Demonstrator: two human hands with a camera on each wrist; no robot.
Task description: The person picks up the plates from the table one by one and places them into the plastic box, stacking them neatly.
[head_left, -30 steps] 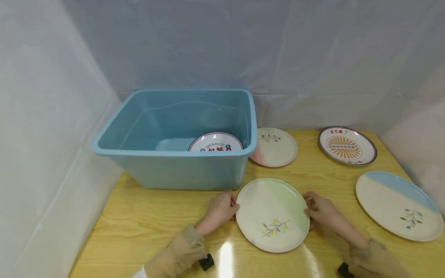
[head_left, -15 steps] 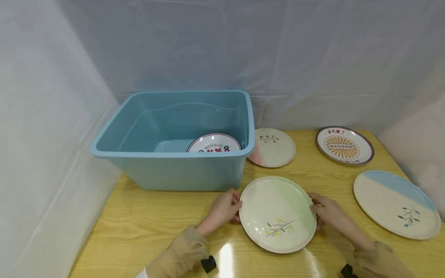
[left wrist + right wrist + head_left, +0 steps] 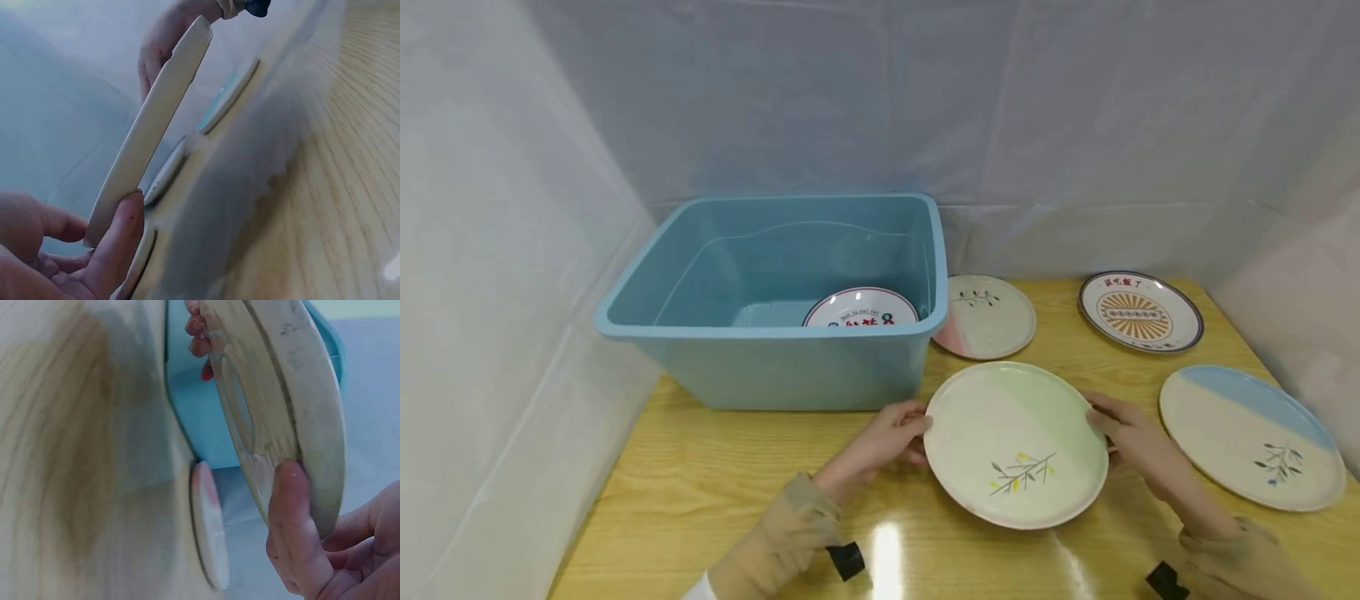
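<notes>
- Glossy yellow wooden table [image 3: 715, 467], white sheeting behind.
- Round cream-and-green ceramic plate [image 3: 1015, 442], centre frame: rigid, breakable, slick glaze.
- Left hand [image 3: 887, 440] and right hand [image 3: 1131, 437] pinch opposite rims; that hold looks best.

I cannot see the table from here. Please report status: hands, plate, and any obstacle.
Left hand and right hand grip opposite rims of the green-and-cream plate. Plate is off the table. Blue bin beside it, one plate inside. Nothing blocking.

Left hand [image 3: 891, 440]: fingers curled, thumb on top, pinching at its right side.
Right hand [image 3: 1131, 433]: same pinch, mirrored.
Forearms: tan sleeves, angled inward from the near edge.
</notes>
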